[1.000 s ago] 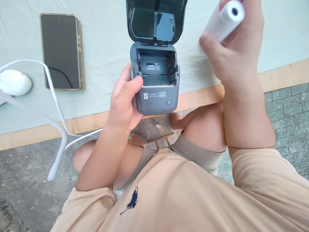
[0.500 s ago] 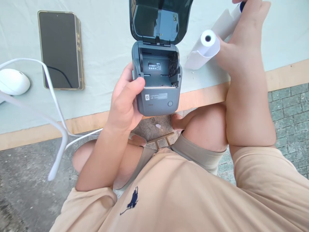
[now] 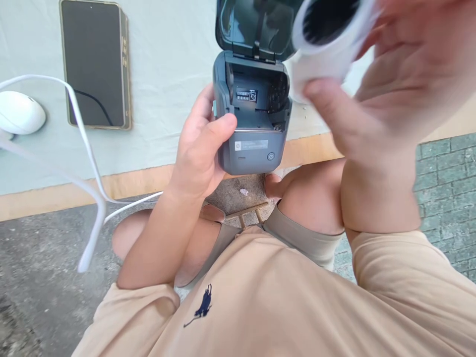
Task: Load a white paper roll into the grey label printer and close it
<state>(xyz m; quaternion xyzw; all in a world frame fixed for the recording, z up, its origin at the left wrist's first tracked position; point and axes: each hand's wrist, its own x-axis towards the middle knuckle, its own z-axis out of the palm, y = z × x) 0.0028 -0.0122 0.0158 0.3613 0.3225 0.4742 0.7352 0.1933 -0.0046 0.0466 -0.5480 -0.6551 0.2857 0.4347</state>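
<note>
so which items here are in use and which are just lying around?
In use:
left hand gripping the open label printer
right hand holding the paper roll

Lying around:
phone
white mouse
white cable

Grey printer [image 3: 253, 124], lid open, upright at table edge; blurred white paper roll [image 3: 327, 39] raised beside it.

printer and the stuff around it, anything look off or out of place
Nothing looks damaged or spilled. The printer sits in the left hand with its lid flipped open and its bay empty. The right hand holds a paper roll close to the camera, blurred. The phone lies flat.
</note>
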